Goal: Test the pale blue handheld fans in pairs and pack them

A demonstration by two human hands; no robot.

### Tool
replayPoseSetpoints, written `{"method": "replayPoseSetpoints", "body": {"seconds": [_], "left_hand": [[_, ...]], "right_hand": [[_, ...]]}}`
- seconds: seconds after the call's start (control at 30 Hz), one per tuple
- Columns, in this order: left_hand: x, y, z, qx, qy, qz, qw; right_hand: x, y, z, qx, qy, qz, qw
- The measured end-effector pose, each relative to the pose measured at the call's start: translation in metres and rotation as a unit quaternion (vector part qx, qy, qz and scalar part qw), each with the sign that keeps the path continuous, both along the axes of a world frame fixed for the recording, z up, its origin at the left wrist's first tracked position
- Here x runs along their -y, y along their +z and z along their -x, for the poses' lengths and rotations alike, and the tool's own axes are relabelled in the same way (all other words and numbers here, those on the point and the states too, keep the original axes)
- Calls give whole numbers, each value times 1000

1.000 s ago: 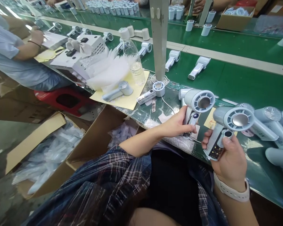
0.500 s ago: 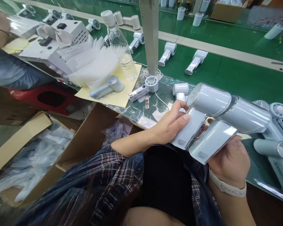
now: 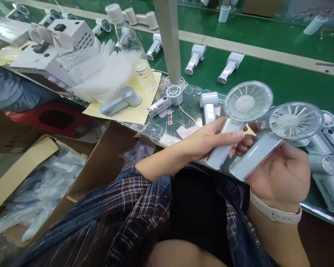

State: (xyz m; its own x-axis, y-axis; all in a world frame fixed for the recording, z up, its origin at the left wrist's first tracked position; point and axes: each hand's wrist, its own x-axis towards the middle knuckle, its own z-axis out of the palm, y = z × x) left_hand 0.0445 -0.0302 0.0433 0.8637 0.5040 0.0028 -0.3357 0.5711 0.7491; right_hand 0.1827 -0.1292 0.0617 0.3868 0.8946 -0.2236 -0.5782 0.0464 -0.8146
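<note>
My left hand [image 3: 211, 139] is closed round the handle of a pale blue handheld fan [image 3: 222, 148], its thumb across the front. A second handheld fan [image 3: 257, 157] of the same kind rests in my right hand [image 3: 281, 172], whose fingers curl behind the handle. Both fans are tilted side by side, their round slotted faces turned up at me, and clear wrap seems to cover them. Beyond my left hand another fan [image 3: 209, 107] lies on the bench. Several more fans [image 3: 328, 193] lie at the right, beside my right hand.
A fan with a white cord [image 3: 174, 94] lies by the metal post [image 3: 169, 44]. Left of it are a plastic bottle [image 3: 143, 68], clear bags [image 3: 100, 74] and yellow paper [image 3: 144, 115]. Fans sit on the green belt [image 3: 256, 74]. An open carton [image 3: 91, 163] stands below left.
Both held fans have turned, so their round slotted faces now show instead of their sides. My right hand has shifted slightly right, and the view has swung a little.
</note>
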Motion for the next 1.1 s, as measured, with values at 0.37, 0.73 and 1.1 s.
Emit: {"method": "replayPoseSetpoints", "body": {"seconds": [0.37, 0.73, 1.1], "left_hand": [[-9, -2, 6, -9, 40, -71, 997], [-14, -26, 2, -66, 65, -90, 992], [-21, -33, 3, -85, 63, -107, 989]], "right_hand": [[7, 2, -9, -7, -38, -65, 997], [-4, -24, -6, 21, -150, -23, 988], [-7, -34, -3, 19, -184, 15, 983]]}}
